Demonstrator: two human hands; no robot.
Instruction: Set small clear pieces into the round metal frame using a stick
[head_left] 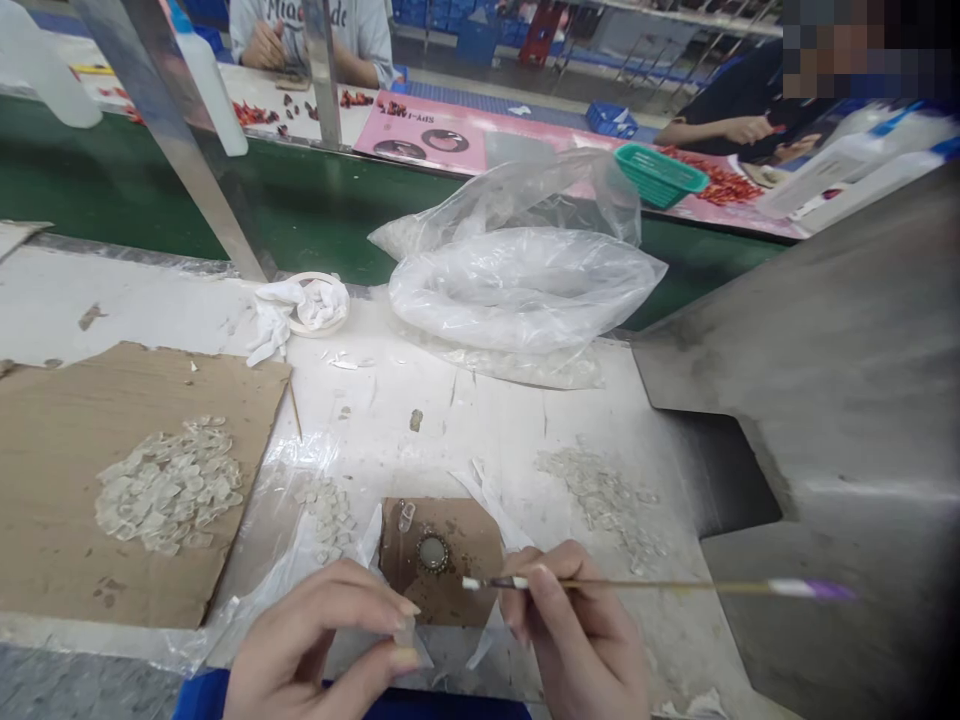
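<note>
White worktop beneath the thin brush, green-sided bench beyond.

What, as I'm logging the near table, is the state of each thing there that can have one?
Left hand, pinched shut
Clear piece, held in left hand
Right hand, closed
Brush, held in right hand, tip pointing left
Small cardboard, flat, stained
Round ornament, lying on small cardboard
Large cardboard, flat
Loose pieces, heaped on large cardboard
Pieces at right, scattered
Stick, lying
Cloth, crumpled
Plastic bag, rim rolled, seemingly open
</note>
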